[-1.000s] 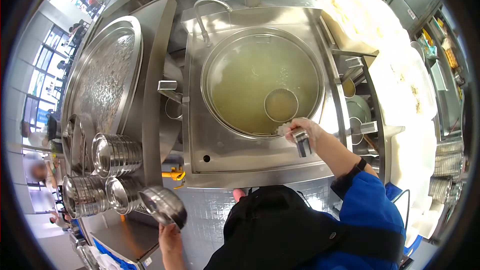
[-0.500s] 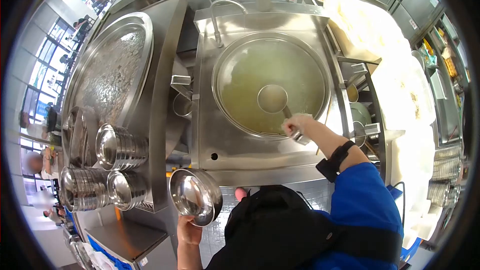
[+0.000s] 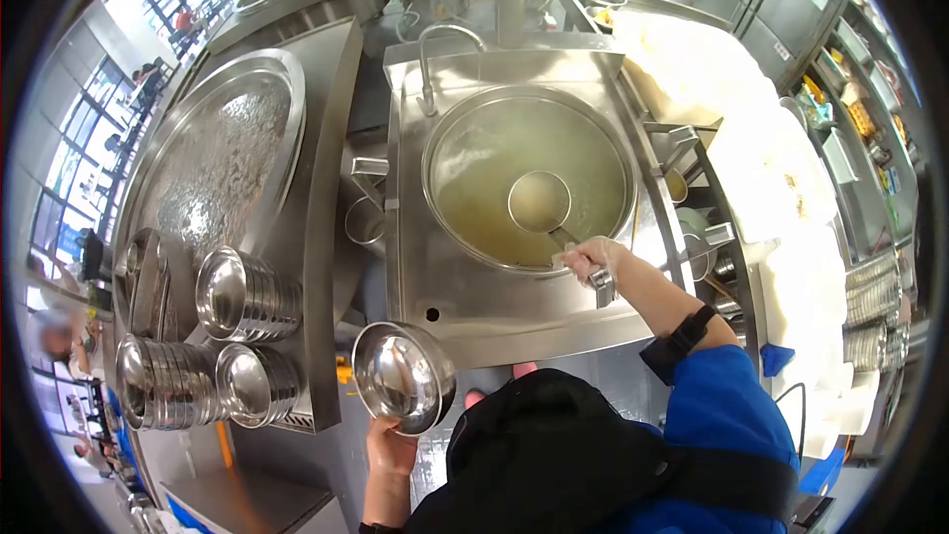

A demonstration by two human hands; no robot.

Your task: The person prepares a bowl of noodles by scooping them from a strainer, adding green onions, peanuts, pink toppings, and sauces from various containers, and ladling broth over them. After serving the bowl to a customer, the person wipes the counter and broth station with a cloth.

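My right hand (image 3: 593, 259), in a clear glove, is wrapped round the handle of a metal ladle (image 3: 539, 202). The ladle's round bowl is over or at the surface of the cloudy greenish liquid in a large round pot (image 3: 630, 188); the exact depth cannot be told. My left hand (image 3: 391, 443) grips the lower rim of a shiny steel bowl (image 3: 397, 376), tilted with its inside facing up, in front of the steel counter's edge. Part of the left fingers is hidden behind the bowl.
Stacked steel bowls (image 3: 247, 295) stand at the left, beside a wide pan (image 3: 292, 153) of bubbling liquid. A curved faucet (image 3: 426, 69) rises behind the pot. White containers (image 3: 796, 307) line the right. A person (image 3: 61, 336) is at the far left.
The camera view has shifted slightly. The left hand and its bowl appear a little further right. The ladle stays over the pot, still held by the right hand.
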